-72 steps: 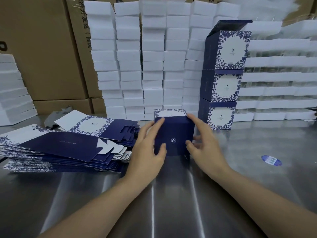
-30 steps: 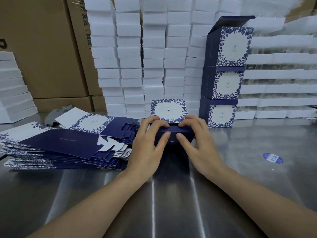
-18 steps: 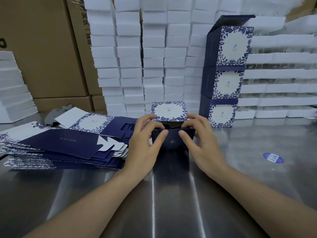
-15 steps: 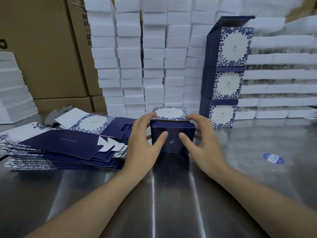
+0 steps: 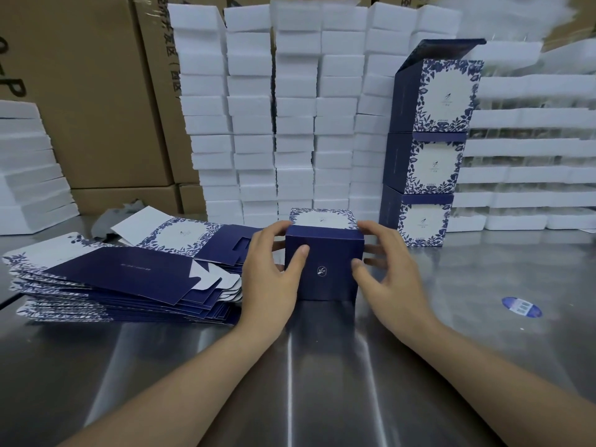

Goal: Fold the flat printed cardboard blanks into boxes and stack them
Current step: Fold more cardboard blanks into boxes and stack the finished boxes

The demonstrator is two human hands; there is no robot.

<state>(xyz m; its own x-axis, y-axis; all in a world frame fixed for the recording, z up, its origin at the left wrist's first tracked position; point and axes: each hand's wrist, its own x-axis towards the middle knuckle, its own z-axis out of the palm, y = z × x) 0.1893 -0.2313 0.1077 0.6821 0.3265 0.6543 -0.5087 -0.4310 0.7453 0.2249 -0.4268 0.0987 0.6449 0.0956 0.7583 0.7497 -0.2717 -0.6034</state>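
Head view: the box point(image 5: 324, 269) stands mid-table, between the pile of flat blanks point(image 5: 122, 279) toward the left edge and the stack of finished boxes point(image 5: 425, 175) near the far edge. The left hand point(image 5: 267, 279) clasps its left side with the thumb on the navy front, and the right hand point(image 5: 390, 282) pinches the right side the same way. Squeezing evenly should square the corners, and a light grip should avoid denting the walls when lifting. The card looks thin, matte and crisply creased, with a floral-bordered white top. The steel table point(image 5: 322, 366) is glossy and probably slippery. White foam blocks point(image 5: 296, 124) stand behind.
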